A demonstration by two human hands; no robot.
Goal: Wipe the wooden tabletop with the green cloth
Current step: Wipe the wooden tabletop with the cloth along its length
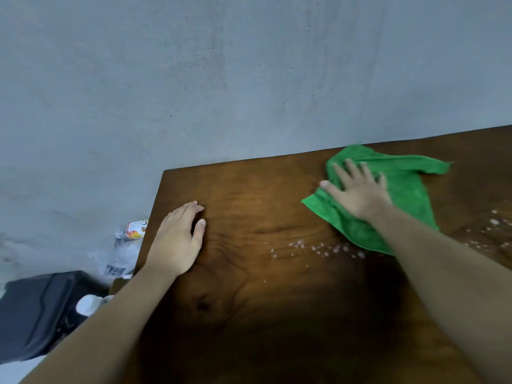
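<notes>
A dark wooden tabletop (249,286) fills the lower right of the head view. The green cloth (404,189) lies spread near the table's far edge. My right hand (357,187) presses flat on the cloth with fingers spread. My left hand (177,239) rests palm down on the wood near the table's left edge, holding nothing. White specks and droplets (318,249) are scattered on the wood in front of the cloth, and more (490,228) lie to its right.
A grey concrete wall (221,79) rises right behind the table. Left of the table, on the floor, are a plastic bottle with a colourful label (134,228), clear plastic bags (119,259), a black case (36,314) and a white bottle cap (88,304).
</notes>
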